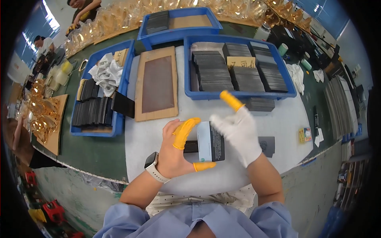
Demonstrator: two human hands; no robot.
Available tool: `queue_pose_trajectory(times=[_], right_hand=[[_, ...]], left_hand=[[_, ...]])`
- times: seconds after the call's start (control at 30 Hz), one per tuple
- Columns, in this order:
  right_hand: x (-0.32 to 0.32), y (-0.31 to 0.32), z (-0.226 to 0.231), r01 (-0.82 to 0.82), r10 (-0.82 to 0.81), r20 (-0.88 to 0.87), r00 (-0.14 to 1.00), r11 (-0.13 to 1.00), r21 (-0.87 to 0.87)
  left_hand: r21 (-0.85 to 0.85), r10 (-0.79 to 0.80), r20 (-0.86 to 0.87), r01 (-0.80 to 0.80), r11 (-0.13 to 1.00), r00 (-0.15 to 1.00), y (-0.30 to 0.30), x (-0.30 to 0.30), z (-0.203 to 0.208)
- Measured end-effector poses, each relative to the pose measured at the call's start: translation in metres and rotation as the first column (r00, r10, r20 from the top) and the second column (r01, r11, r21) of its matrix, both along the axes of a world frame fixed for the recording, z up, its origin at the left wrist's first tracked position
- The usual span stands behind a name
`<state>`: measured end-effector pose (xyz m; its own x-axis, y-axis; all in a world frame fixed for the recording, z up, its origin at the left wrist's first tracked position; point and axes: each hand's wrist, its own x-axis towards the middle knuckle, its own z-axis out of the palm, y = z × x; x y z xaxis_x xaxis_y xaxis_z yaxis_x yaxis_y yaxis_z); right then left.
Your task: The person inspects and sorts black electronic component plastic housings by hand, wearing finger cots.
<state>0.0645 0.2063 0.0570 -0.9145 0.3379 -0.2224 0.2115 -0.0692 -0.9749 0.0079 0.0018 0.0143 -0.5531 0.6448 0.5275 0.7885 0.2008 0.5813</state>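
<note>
Over the white table mat (pixel 158 131), the left hand (pixel 174 152) pinches a small grey box (pixel 210 141).
The white-gloved right hand (pixel 238 133) rests open against it; blue plastic trays (pixel 238 95) hold stacked dark cards (pixel 214 73).

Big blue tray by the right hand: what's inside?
The big blue tray holds rows of dark flat plates, stacked on edge, plus one tan card among them. The tray floor under the stacks is covered, so nothing shows there.

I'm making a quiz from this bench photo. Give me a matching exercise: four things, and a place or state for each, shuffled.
Things:
1. card
2. white cloth
3. cardboard sheet
4. watch

Places:
A. on the left wrist
B. in the left blue tray
C. held between both hands
D. flat on the table between trays

Pairs: 1-C, 2-B, 3-D, 4-A
</note>
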Motion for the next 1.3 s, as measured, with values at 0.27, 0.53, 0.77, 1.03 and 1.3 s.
queue_pose_trajectory(times=[0.27, 0.53, 0.77, 1.03, 1.3], right_hand=[[-0.001, 0.008, -0.019, 0.136, -0.112, -0.168, 0.979, 0.981, 0.141], [-0.006, 0.023, -0.003, 0.258, -0.258, -0.024, 0.966, 0.966, -0.002], [0.007, -0.01, -0.018, -0.257, 0.303, -0.379, 0.874, 0.951, 0.17], [0.003, -0.001, -0.023, 0.082, -0.053, -0.232, 0.971, 0.99, 0.117], [0.003, 0.003, -0.034, 0.148, 0.045, -0.392, 0.919, 0.882, 0.448]], left_hand=[[0.057, -0.019, 0.028, 0.018, 0.998, 0.999, 0.005, 0.001, -0.002], [-0.007, -0.043, 0.001, 0.043, 0.999, 0.999, -0.003, 0.004, 0.0], [0.669, -0.657, 0.736, -0.021, 0.743, 0.166, -0.006, -0.003, -0.022], [0.152, 0.0, 0.23, -0.036, 0.988, 0.973, -0.003, -0.009, -0.009], [0.05, 0.065, 0.021, -0.066, 0.997, 0.998, -0.003, -0.012, -0.016]])
